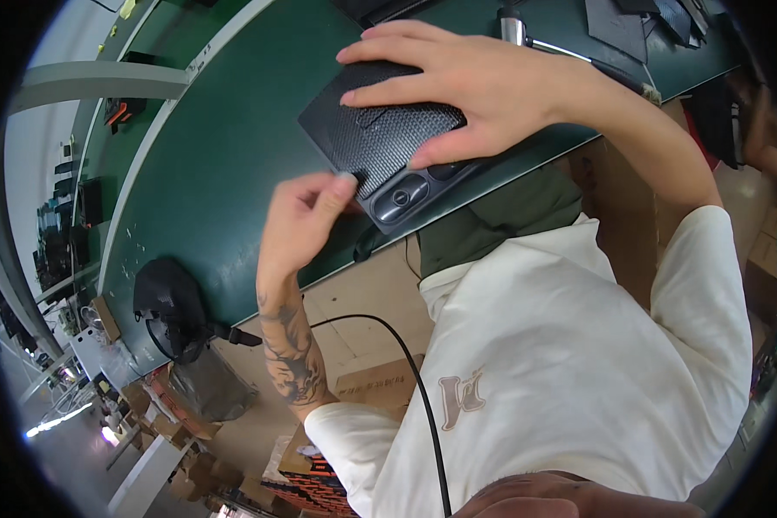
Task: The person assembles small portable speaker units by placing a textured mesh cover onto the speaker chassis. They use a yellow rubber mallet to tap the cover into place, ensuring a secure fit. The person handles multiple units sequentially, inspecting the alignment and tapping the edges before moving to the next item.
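The left hand [299, 216] pinches the black textured panel [393, 134], apparently positioning it under the spread right hand [483, 93]; careful alignment seems needed next.

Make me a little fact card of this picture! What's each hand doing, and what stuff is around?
Table: green
Main thing: black panel, woven-looking surface
Right hand: spread over the panel, palm down
Left hand: fingers curled, thumb at the panel's corner; grip unclear
Tool: hammer, on the table beyond the right forearm
Off to the left: black bag
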`<state>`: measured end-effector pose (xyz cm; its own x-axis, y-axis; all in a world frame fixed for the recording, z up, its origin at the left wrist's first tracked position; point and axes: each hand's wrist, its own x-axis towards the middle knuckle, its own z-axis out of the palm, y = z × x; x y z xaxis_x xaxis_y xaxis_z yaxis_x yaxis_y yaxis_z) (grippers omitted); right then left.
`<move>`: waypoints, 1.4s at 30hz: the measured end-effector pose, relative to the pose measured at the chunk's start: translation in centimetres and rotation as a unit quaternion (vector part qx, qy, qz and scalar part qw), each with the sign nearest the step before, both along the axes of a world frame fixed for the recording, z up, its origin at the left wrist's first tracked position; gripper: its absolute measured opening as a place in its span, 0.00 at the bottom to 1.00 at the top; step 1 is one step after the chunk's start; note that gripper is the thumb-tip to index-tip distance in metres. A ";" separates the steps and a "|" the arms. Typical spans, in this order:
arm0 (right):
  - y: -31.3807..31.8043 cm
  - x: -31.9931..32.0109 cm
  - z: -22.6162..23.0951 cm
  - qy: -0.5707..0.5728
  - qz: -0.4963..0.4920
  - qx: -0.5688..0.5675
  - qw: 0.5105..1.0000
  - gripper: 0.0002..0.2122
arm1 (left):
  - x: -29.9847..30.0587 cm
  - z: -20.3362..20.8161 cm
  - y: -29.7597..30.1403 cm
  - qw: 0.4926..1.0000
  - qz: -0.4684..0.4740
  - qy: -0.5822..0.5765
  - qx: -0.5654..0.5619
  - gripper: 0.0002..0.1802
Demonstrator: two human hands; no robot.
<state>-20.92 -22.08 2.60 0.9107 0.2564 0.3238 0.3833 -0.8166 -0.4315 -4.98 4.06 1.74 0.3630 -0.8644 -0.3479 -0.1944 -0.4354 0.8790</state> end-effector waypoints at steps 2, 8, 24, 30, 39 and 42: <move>-0.1 0.0 0.2 -0.001 -0.012 -0.018 1.000 0.29 | -0.2 -0.4 -0.1 0.984 0.047 -0.088 -0.149 0.28; -0.6 0.7 1.3 -0.022 0.049 0.008 0.999 0.32 | 0.7 0.0 -1.6 0.929 -0.064 -0.299 -0.211 0.68; -0.5 0.8 3.5 0.042 0.050 -0.011 0.998 0.32 | 0.9 -0.4 -2.6 0.950 -0.066 -0.225 -0.204 0.59; -0.7 2.2 7.2 0.178 0.085 -0.032 0.980 0.34 | 0.6 -0.7 -2.5 0.957 -0.068 -0.202 -0.197 0.57; 0.3 2.1 0.6 0.083 -0.105 0.015 0.991 0.46 | -2.3 -2.8 -3.0 0.947 0.126 0.134 -0.264 0.64; 1.2 -1.9 -1.3 0.073 -0.229 0.168 0.956 0.49 | -3.2 -1.8 -3.3 0.942 0.144 0.160 -0.258 0.63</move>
<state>-22.82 -20.84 1.34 0.9441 -0.2767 0.1792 -0.0655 -0.6903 -0.7206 -8.22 0.71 -0.02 0.5557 -0.8304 -0.0399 0.1773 0.0716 0.9815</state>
